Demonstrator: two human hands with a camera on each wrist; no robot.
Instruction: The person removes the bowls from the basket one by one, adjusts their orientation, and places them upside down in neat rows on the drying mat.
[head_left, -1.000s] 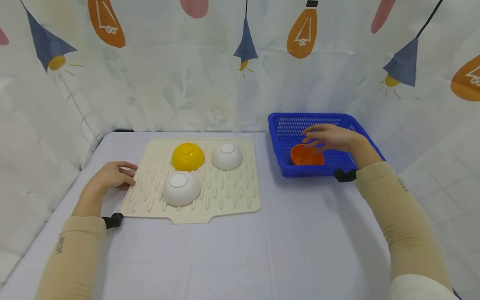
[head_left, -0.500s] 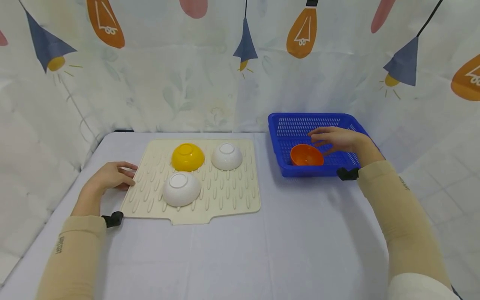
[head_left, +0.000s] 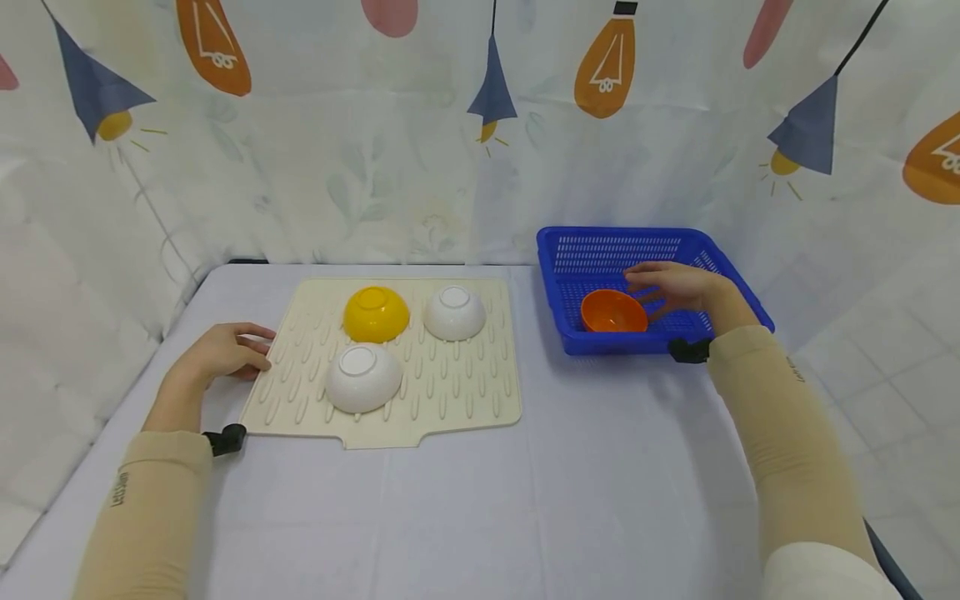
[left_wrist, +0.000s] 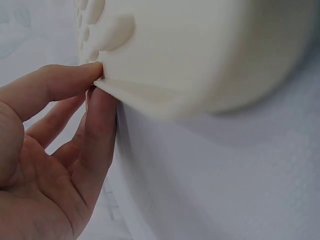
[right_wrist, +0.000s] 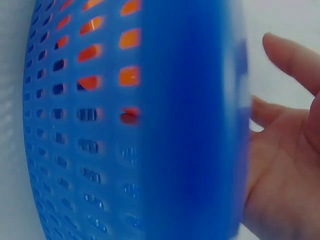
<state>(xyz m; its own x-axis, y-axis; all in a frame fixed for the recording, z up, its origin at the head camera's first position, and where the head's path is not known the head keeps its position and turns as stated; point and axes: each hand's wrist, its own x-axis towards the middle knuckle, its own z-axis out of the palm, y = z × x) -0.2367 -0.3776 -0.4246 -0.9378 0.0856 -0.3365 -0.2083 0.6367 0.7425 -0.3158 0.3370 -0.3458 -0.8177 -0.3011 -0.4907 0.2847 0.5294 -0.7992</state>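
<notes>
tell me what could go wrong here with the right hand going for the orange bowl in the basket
The right hand is open beside the orange bowl, not gripping it, so a hasty grab could push the bowl along the basket floor rather than lift it. The bowl sits close to the blue basket's near wall, and lifting it could catch that wall and drag the light basket. The left hand pinches the drying mat's edge; a tug could shift the upturned bowls on it.

Lit brightly and evenly, with only soft shadows under the bowls and sleeves. Bent slightly at the head view's edges. Blurred up close in both wrist views, especially along the blue basket (right_wrist: 190, 125) wall.
</notes>
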